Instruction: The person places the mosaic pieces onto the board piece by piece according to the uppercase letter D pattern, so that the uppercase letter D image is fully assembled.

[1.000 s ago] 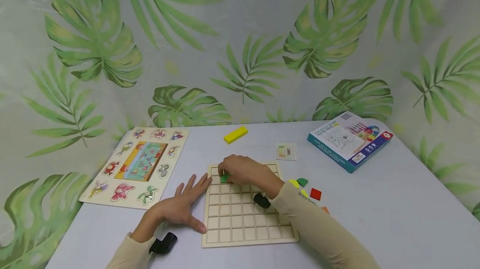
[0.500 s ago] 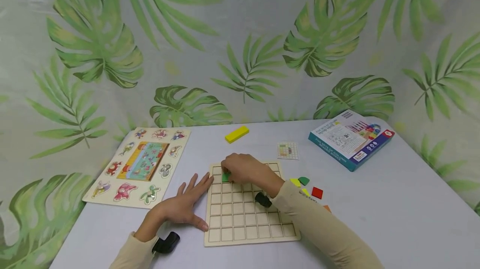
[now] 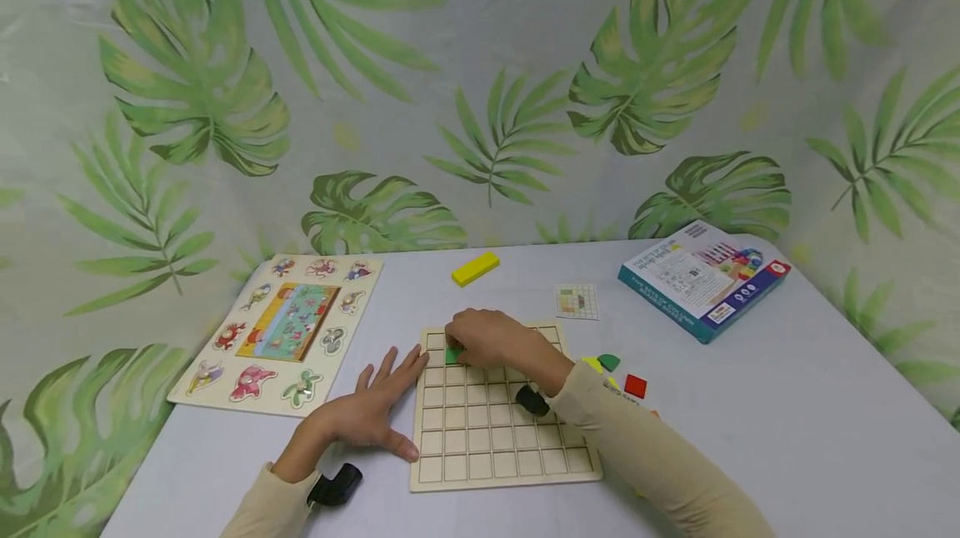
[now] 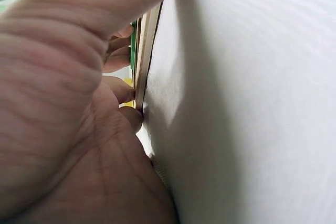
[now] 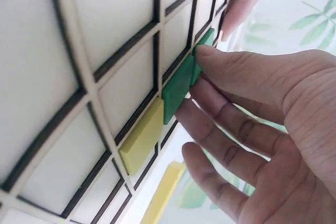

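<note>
A wooden grid board (image 3: 480,442) lies flat on the white table. My right hand (image 3: 498,342) is over its far left corner. In the right wrist view its thumb and fingers pinch a green tile (image 5: 205,43) at the grid. Beside it a second green tile (image 5: 178,87) and a yellow tile (image 5: 143,139) sit in a row on the board; in the head view the hand hides most of this row. My left hand (image 3: 367,415) has its fingers spread, with fingertips and thumb touching the board's left edge.
Loose pieces, including a green quarter-round (image 3: 609,362) and a red square (image 3: 635,386), lie right of the board. Behind stand a pattern card (image 3: 577,302), a yellow block (image 3: 476,269) and a box (image 3: 701,280). An animal puzzle board (image 3: 281,334) lies at left.
The head view has shifted slightly. Both hands stay at the same places on the board, the right fingers still at the green tile.
</note>
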A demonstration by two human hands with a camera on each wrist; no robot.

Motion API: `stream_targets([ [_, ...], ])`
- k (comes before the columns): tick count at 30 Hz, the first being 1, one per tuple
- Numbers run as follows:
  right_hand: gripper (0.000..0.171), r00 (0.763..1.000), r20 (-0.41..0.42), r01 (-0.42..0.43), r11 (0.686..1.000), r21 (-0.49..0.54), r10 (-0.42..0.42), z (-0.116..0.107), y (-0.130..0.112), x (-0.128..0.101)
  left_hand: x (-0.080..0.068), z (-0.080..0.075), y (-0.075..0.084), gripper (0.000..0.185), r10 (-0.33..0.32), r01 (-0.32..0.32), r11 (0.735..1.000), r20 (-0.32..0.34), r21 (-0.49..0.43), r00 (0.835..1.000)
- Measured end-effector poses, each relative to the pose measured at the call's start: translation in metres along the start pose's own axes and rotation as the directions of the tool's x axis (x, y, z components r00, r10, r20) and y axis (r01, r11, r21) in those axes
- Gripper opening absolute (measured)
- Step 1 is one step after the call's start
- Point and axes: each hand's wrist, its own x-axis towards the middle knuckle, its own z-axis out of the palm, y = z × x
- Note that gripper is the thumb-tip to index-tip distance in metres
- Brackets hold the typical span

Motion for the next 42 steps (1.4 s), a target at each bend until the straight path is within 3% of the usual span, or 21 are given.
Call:
stream_targets([
  [12,0.026,0.996,-0.043,0.077,0.996,0.034,-0.076,-0.002,0.008,-0.016,0.0,0.001,-0.002,0.131,-0.013,0.013,1.0,0.013,0.022,1.0],
  [27,0.022,0.988,-0.117,0.122,0.976,0.178,-0.103,0.001,0.061,-0.092,0.001,0.001,0.0,0.133,-0.031,0.031,1.0,-0.001,0.005,1.0],
  [34,0.025,0.995,-0.098,0.03,0.973,0.23,-0.007,0.003,0.08,-0.118,0.0,0.0,-0.002,0.133,-0.021,0.021,1.0,-0.003,0.0,1.0],
  [42,0.015,0.994,-0.083,-0.047,0.963,0.266,0.071,0.01,0.102,-0.134,0.001,0.001,-0.003,0.133,-0.021,0.021,1.0,0.002,-0.008,1.0],
])
